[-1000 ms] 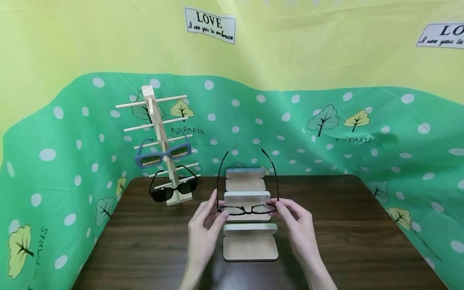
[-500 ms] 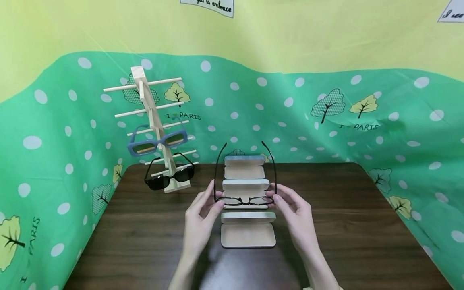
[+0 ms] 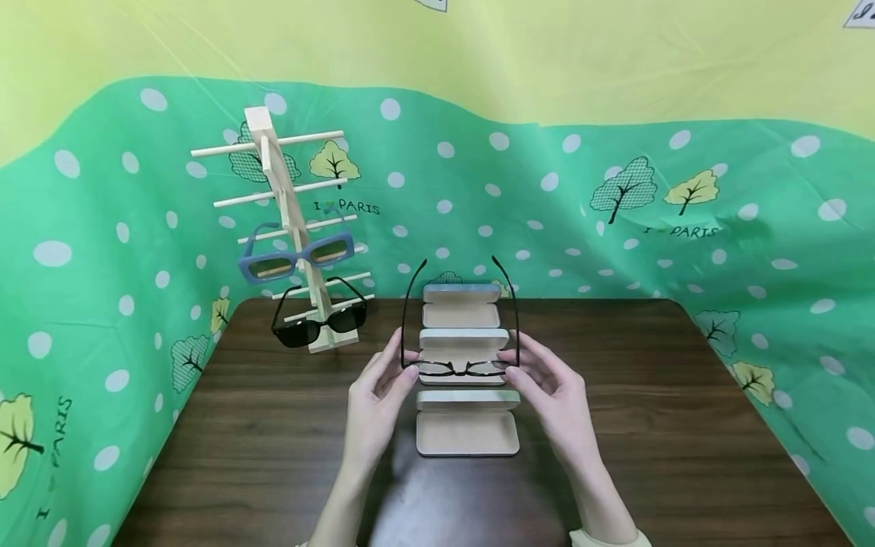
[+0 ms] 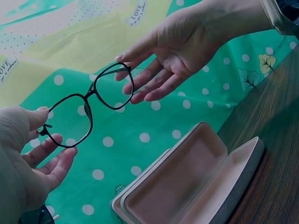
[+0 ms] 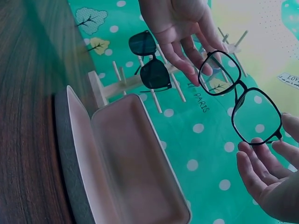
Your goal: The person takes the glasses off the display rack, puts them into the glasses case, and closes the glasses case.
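A pair of black-framed eyeglasses (image 3: 459, 373) with clear lenses is held up level, its temples unfolded and pointing away toward the backdrop. My left hand (image 3: 374, 406) pinches the left hinge end between thumb and fingers. At the opposite end, my right hand (image 3: 557, 395) pinches the right hinge corner the same way. In the left wrist view the eyeglasses' bridge (image 4: 89, 93) shows between both hands. Below and behind them, three glasses cases stand lid-up in a column: a near case (image 3: 468, 434), a middle case (image 3: 465, 336) partly hidden by the lenses, and a far case (image 3: 461, 314).
On the left of the brown wooden table (image 3: 656, 425) rises a wooden display stand (image 3: 280, 178) with crossbars. Blue-framed sunglasses (image 3: 297, 264) hang on it, with black sunglasses (image 3: 301, 332) lower down. A green and yellow patterned cloth (image 3: 547, 220) closes off the back and sides.
The head view has tilted downward, so the whole scene sits higher in the frame. Both hands keep the same hold on the eyeglasses, which stay over the middle case.
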Action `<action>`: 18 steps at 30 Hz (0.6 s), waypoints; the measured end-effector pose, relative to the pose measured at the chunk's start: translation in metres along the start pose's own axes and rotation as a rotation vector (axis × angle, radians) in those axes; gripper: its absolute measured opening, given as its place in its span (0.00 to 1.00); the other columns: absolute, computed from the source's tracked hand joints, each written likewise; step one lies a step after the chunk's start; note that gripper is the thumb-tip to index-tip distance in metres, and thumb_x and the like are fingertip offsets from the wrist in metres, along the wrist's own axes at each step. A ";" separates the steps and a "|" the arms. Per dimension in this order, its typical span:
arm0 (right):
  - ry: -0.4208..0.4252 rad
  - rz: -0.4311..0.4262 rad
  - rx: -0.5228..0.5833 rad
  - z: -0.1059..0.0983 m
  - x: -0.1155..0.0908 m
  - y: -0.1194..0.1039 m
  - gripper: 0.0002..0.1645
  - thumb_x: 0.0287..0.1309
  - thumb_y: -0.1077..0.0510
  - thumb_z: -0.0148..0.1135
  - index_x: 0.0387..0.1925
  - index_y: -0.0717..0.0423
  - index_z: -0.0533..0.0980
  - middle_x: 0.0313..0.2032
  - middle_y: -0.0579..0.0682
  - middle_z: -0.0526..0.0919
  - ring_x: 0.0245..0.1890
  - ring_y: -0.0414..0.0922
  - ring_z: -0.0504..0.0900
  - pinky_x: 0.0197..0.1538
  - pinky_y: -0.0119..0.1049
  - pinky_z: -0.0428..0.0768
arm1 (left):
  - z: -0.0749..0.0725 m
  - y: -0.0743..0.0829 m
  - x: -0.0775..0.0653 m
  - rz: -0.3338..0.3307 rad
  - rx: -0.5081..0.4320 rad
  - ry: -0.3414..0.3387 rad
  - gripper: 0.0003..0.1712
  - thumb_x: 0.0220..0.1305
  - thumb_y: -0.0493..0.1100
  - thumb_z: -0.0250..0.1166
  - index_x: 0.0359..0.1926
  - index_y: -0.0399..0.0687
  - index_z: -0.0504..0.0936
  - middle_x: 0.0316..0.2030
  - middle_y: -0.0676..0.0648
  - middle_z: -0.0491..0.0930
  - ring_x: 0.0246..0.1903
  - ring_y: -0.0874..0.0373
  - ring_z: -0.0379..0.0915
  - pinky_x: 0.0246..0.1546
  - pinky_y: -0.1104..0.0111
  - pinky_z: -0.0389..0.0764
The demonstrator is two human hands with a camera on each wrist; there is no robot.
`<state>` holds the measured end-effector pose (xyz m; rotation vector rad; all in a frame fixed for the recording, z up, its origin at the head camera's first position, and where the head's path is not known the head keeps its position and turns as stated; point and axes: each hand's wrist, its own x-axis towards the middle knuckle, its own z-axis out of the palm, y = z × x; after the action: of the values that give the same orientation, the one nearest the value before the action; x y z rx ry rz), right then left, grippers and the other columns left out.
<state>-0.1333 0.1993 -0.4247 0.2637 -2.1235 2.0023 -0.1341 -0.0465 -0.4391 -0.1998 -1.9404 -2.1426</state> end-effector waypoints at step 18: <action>0.036 -0.028 -0.053 0.004 0.003 0.008 0.35 0.65 0.69 0.66 0.71 0.52 0.71 0.45 0.42 0.90 0.43 0.37 0.90 0.49 0.27 0.85 | 0.004 -0.004 0.001 0.043 0.009 0.048 0.32 0.67 0.31 0.67 0.71 0.46 0.74 0.47 0.38 0.83 0.48 0.63 0.85 0.55 0.75 0.82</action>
<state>-0.1382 0.1958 -0.4323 0.2449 -2.1355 1.9178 -0.1363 -0.0427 -0.4422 -0.1845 -1.9014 -2.0920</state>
